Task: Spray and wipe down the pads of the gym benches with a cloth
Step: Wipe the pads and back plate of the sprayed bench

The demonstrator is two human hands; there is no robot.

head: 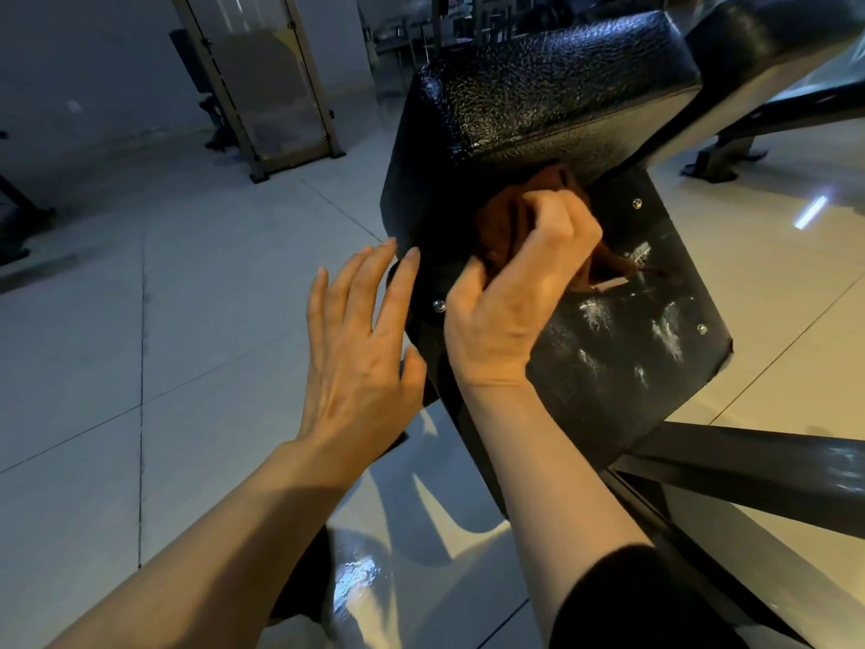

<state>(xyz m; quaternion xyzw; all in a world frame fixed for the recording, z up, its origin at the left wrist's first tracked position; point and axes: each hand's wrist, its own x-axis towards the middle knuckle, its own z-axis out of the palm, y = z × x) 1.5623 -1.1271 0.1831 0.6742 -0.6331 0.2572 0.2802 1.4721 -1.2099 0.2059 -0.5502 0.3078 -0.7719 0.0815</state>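
— Which hand has the cloth?

— The right hand (515,292). Its grip is clamped on the brown cloth (503,227), fingers curled round a bunched wad of it, pressed against the black bench pad (538,100) low on its near end, where the padded side meets the flat underside panel (622,358).

— And the other one?

— The left hand (360,348) holds nothing. Its fingers are straight and spread, the fingertips (414,255) at the pad's left edge, touching it or just shy of it; I can't tell which from here.

— So where does the work lie from the grip?

— Up and away from it. The pad runs long from this near end off toward the upper right, and the textured side rises above the cloth. I'd judge the next stroke has to travel up along that face, and the right hand is the one already on it. The left hand is just beside it on the left, placed to steady the edge.

— What are those white streaks?

— Smears on the underside panel, to the right of the cloth and below it. Spray residue or scuffs, I can't say. A tail of the cloth hangs over toward them.

— Any spray bottle about?

— None that I can see. Just tiled floor (140,320) and a framed machine (262,86) further back.
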